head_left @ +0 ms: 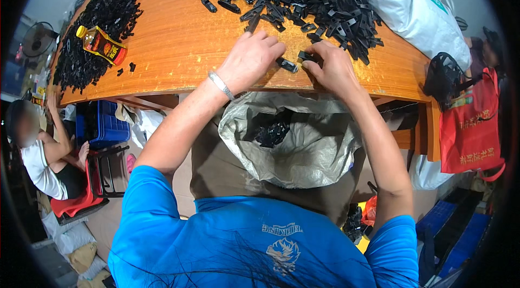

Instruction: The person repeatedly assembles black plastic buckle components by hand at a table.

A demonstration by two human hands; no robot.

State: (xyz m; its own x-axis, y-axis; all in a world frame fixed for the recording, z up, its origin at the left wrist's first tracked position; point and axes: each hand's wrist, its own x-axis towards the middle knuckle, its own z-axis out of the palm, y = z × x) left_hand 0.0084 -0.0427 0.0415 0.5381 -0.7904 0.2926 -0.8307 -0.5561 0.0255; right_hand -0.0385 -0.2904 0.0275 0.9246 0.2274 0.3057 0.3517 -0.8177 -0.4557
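Note:
My left hand (252,58), a silver bracelet at its wrist, is over the wooden table near its front edge with the fingers curled down. A small black plastic piece (287,65) sticks out from under that hand's thumb side; the grip itself is partly hidden. My right hand (331,69) pinches another black plastic piece (307,57) between thumb and fingers, a short gap from the first. Just beyond my hands spreads a large heap of similar black pieces (303,4). Another black piece lies close to my left knuckles.
An open woven sack (238,131) with black pieces inside rests at my lap. At left on the table (173,28) are a second dark heap (103,12) and a bottle (103,45). A white sack (403,9) and red bag (470,131) stand right. Another person sits left.

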